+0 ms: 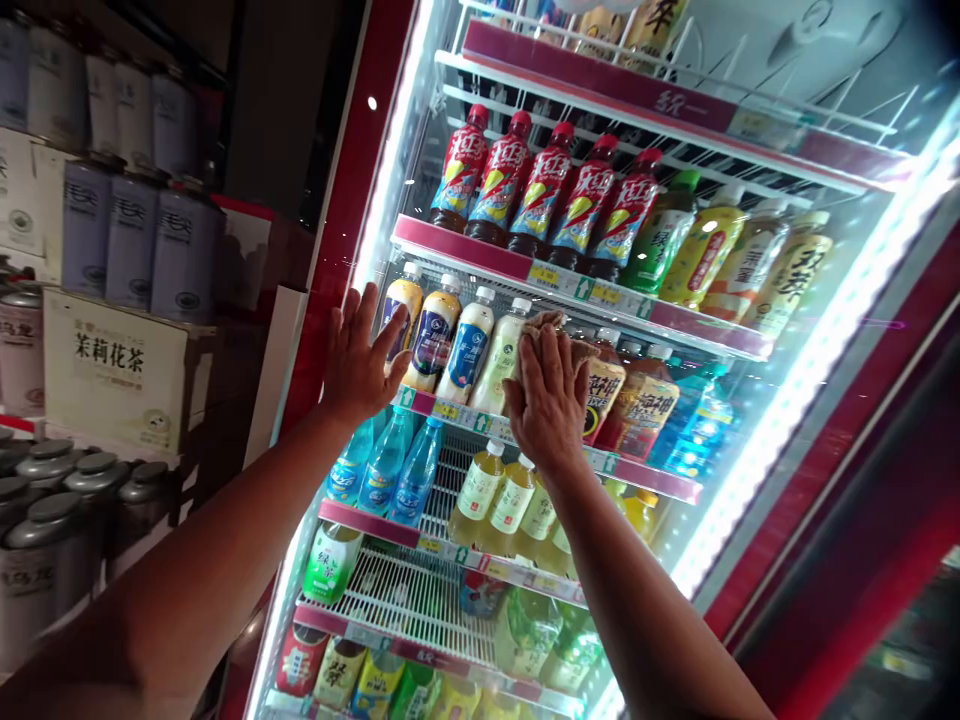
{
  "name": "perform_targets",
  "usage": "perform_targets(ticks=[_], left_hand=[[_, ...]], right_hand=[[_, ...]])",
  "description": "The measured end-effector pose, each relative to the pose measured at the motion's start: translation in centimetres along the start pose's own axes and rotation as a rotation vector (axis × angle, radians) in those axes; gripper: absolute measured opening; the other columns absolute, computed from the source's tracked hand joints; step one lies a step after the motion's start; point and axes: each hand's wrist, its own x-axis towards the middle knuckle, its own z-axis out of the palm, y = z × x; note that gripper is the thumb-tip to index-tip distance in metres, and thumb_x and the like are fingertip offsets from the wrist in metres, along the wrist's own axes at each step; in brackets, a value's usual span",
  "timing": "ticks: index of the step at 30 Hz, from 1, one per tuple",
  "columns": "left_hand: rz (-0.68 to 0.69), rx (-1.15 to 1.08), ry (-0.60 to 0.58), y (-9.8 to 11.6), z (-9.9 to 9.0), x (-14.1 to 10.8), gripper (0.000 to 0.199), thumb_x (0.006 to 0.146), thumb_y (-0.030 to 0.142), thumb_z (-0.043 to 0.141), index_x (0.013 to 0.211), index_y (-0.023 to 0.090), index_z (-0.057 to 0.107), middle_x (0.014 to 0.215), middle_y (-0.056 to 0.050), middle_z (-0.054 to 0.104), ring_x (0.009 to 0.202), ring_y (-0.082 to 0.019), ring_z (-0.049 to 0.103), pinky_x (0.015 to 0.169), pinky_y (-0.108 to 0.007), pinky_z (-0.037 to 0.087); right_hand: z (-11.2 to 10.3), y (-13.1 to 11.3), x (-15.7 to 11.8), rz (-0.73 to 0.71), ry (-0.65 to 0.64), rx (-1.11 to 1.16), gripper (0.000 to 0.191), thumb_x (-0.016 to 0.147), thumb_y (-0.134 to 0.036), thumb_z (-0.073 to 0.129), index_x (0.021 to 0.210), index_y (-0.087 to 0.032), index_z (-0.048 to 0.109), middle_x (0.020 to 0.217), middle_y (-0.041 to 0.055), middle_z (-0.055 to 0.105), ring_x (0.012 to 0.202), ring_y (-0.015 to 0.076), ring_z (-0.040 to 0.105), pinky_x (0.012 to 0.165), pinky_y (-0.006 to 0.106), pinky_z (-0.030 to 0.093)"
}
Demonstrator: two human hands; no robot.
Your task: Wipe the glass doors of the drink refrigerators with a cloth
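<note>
Head view: open, flat right grip (pixel 550 405) presses crumpled cloth (pixel 582 352), long axis sideways; left grip (pixel 363 365) spread wide, empty.

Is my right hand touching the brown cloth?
Touching. The head view shows the right hand lying over the brown cloth, fingers pressed across it.

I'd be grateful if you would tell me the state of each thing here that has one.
Left hand: open, fingers spread
Right hand: flat over the cloth
Cloth: bunched, partly hidden
Light strips: lit
Red-capped bottles: closed, upright
Green-capped bottle: closed, upright
Lower wire shelf: partly stocked
</note>
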Motion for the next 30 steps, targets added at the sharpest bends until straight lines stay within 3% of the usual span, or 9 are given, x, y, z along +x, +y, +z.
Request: perform_targets(ticks=[4, 8, 14, 17, 22, 27, 30], left_hand=[[-0.042, -0.017, 0.039, 1.6, -0.2, 0.2, 0.067, 0.102, 0.055, 0.042, 0.161, 0.024, 0.038, 0.176, -0.011, 0.011, 0.162, -0.039, 0.006, 0.128, -0.067, 0.011], [0.022, -0.026, 0.082, 4.9, 1.0, 1.2, 0.073, 0.101, 0.057, 0.043, 0.164, 0.021, 0.032, 0.176, -0.014, 0.008, 0.162, -0.04, -0.001, 0.127, -0.068, 0.006], [0.135, -0.069, 0.036, 9.1, 3.7, 1.6, 0.068, 0.101, 0.05, 0.048, 0.163, 0.029, 0.032, 0.176, -0.009, 0.01, 0.162, -0.037, 0.004, 0.128, -0.067, 0.004], [0.139, -0.05, 0.013, 9.4, 4.6, 1.1, 0.069, 0.1, 0.051, 0.05, 0.163, 0.03, 0.031, 0.175, -0.009, 0.014, 0.162, -0.037, 0.008, 0.128, -0.068, 0.0], [0.136, -0.034, 0.011, 9.0, 5.1, 0.6, 0.072, 0.099, 0.055, 0.048, 0.164, 0.027, 0.03, 0.175, -0.01, 0.016, 0.162, -0.036, 0.009, 0.129, -0.065, -0.002], [0.149, 0.017, 0.021, 9.0, 5.2, 0.5, 0.075, 0.1, 0.056, 0.047, 0.165, 0.025, 0.028, 0.175, -0.011, 0.014, 0.162, -0.034, 0.01, 0.13, -0.062, -0.001], [0.142, 0.018, 0.014, 9.1, 5.2, 0.5, 0.075, 0.1, 0.057, 0.046, 0.165, 0.026, 0.028, 0.175, -0.011, 0.014, 0.162, -0.034, 0.009, 0.129, -0.063, 0.0]], right_hand=[[-0.2, 2.4, 0.1, 0.075, 0.07, -0.006, 0.062, 0.105, -0.041, 0.042, 0.164, -0.025, 0.032, 0.17, 0.0137, 0.035, 0.159, 0.0328, 0.027, 0.126, 0.065, 0.021], [-0.2, 2.6, 0.5, 0.124, 0.088, 0.005, 0.063, 0.105, -0.041, 0.042, 0.164, -0.022, 0.032, 0.17, 0.0151, 0.033, 0.161, 0.0332, 0.023, 0.126, 0.066, 0.021], [-1.2, 3.7, -2.9, 0.035, 0.013, -0.028, 0.064, 0.104, -0.035, 0.044, 0.165, -0.025, 0.029, 0.171, 0.0116, 0.032, 0.161, 0.0287, 0.022, 0.129, 0.06, 0.021], [-1.7, 5.9, -3.7, 0.063, 0.035, -0.038, 0.064, 0.104, -0.034, 0.043, 0.165, -0.026, 0.028, 0.171, 0.0118, 0.032, 0.161, 0.0304, 0.023, 0.128, 0.063, 0.021], [-1.8, 7.8, -2.2, 0.221, 0.105, -0.019, 0.064, 0.104, -0.037, 0.041, 0.166, -0.025, 0.029, 0.172, 0.0135, 0.029, 0.162, 0.0337, 0.019, 0.126, 0.068, 0.019], [-2.0, 7.6, -3.9, 0.156, 0.061, -0.006, 0.065, 0.104, -0.036, 0.039, 0.167, -0.028, 0.024, 0.172, 0.012, 0.029, 0.162, 0.032, 0.018, 0.127, 0.065, 0.02], [-2.6, 8.8, -5.5, 0.131, 0.034, -0.032, 0.066, 0.104, -0.038, 0.042, 0.167, -0.028, 0.024, 0.173, 0.0116, 0.028, 0.162, 0.0313, 0.018, 0.128, 0.062, 0.019]])
